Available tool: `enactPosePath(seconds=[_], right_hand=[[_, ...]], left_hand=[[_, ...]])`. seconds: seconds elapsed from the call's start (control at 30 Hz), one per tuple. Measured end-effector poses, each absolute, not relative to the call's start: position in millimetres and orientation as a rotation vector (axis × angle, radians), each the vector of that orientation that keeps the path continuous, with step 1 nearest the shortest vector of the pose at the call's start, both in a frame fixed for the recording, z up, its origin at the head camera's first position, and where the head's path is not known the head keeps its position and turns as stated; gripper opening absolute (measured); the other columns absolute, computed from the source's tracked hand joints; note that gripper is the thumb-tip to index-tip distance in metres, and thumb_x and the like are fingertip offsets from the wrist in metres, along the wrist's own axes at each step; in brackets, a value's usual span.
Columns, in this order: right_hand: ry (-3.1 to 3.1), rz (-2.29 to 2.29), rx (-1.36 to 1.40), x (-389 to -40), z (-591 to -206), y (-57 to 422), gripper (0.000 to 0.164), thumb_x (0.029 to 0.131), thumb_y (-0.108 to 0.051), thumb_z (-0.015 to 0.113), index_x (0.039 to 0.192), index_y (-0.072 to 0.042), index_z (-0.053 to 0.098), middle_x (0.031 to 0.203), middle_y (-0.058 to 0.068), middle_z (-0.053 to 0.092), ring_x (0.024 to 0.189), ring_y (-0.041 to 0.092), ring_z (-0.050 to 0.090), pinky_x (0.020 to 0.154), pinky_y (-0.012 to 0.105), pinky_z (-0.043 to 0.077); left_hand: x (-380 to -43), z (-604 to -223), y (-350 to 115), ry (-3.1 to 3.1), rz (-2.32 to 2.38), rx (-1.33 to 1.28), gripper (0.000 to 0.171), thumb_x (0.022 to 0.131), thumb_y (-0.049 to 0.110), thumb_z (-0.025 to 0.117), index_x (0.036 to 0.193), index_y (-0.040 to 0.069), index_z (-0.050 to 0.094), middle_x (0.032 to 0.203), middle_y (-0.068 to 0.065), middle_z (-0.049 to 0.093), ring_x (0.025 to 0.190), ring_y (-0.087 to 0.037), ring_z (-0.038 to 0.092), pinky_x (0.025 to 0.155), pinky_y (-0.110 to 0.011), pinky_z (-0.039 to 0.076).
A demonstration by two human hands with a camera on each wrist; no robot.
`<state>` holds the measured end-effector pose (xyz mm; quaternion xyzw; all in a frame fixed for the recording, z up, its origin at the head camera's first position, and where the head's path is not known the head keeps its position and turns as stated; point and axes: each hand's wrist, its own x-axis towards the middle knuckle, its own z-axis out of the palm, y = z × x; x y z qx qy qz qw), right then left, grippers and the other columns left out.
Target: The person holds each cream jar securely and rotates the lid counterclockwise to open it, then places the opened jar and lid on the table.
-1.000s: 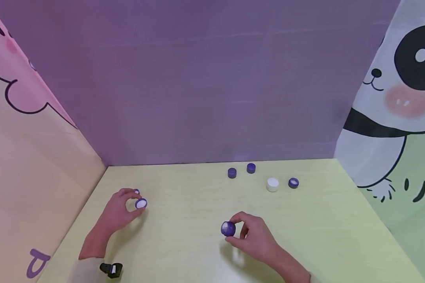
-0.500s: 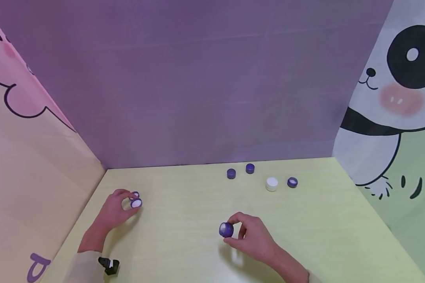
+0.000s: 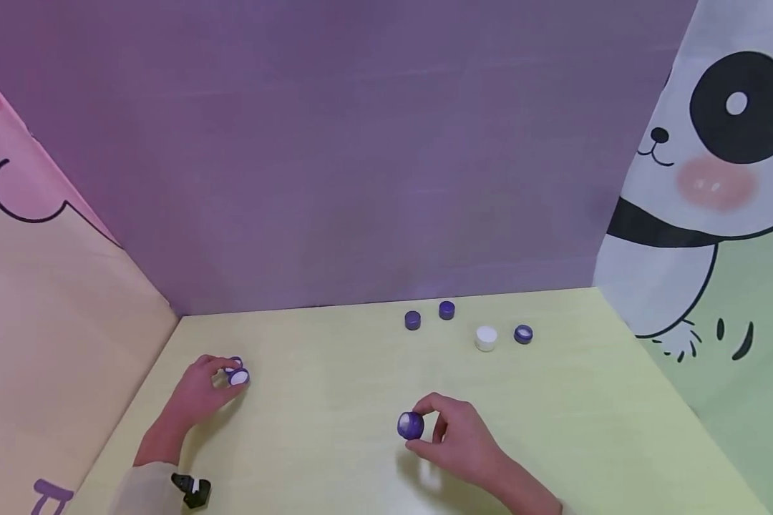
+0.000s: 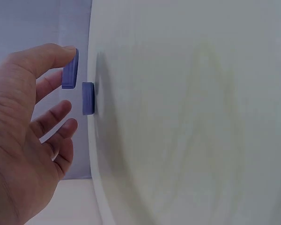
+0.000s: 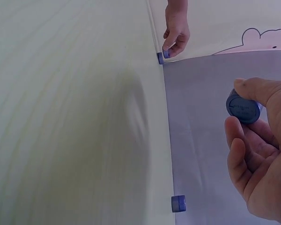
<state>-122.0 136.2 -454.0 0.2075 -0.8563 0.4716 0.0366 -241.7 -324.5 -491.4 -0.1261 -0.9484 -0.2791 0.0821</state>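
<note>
Left hand (image 3: 195, 393) pinches a disc (image 3: 239, 377) facing the wearer; right hand (image 3: 460, 438) pinches a cylinder (image 3: 411, 425) sideways, pale end left.

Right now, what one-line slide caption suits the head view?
Left hand pinches a purple-rimmed disc, right hand a round purple piece, above a pale table.

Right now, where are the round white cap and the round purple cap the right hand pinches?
Round white cap (image 3: 486, 337), head view: its top.
Pinched round purple cap (image 5: 243, 109), right wrist view: its flat face.
</note>
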Motion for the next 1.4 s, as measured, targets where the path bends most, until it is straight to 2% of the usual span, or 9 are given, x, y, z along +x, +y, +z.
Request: enactPosePath(seconds=[0.23, 0.47, 0.9, 1.4], right_hand=[[-2.626, 1.467, 0.661, -125.0, -460.4, 130.1, 0.032, 0.075, -0.02, 0.085, 0.098, -0.026, 0.064, 0.088, -0.016, 0.064, 0.052, 0.0, 0.052, 0.051, 0.021, 0.045], [-2.629, 1.438, 0.65, -127.5, -461.2, 129.9, 0.033, 0.074, -0.017, 0.085, 0.098, -0.026, 0.064, 0.088, -0.016, 0.064, 0.052, 0.0, 0.051, 0.052, 0.021, 0.045], [-2.656, 1.418, 0.646, -131.6, -461.7, 128.1, 0.033, 0.075, -0.018, 0.085, 0.099, -0.025, 0.063, 0.091, -0.016, 0.064, 0.051, 0.0, 0.052, 0.052, 0.021, 0.046], [-2.669, 1.443, 0.632, -129.4, -455.8, 130.7, 0.032, 0.075, -0.019, 0.085, 0.098, -0.023, 0.064, 0.09, -0.014, 0.064, 0.052, 0.001, 0.052, 0.051, 0.022, 0.046]], left_hand=[[-248.5, -507.7, -331.3, -2.847, -0.851, -0.339, 0.037, 0.077, 0.014, 0.082, 0.107, -0.002, 0.067, 0.119, -0.03, 0.047, 0.106, -0.048, 0.049, 0.087, -0.063, 0.042], [-259.1, -518.5, -328.6, -2.824, -0.862, -0.379, 0.036, 0.077, 0.016, 0.083, 0.103, -0.002, 0.067, 0.117, -0.033, 0.048, 0.105, -0.05, 0.048, 0.086, -0.063, 0.041], [-264.7, -520.3, -332.6, -2.917, -0.893, -0.314, 0.038, 0.083, 0.018, 0.077, 0.112, -0.004, 0.065, 0.124, -0.032, 0.044, 0.111, -0.05, 0.045, 0.091, -0.064, 0.04], [-261.5, -512.9, -330.5, -2.924, -0.866, -0.302, 0.043, 0.08, 0.014, 0.078, 0.116, -0.005, 0.063, 0.123, -0.036, 0.046, 0.114, -0.053, 0.043, 0.094, -0.066, 0.035]])
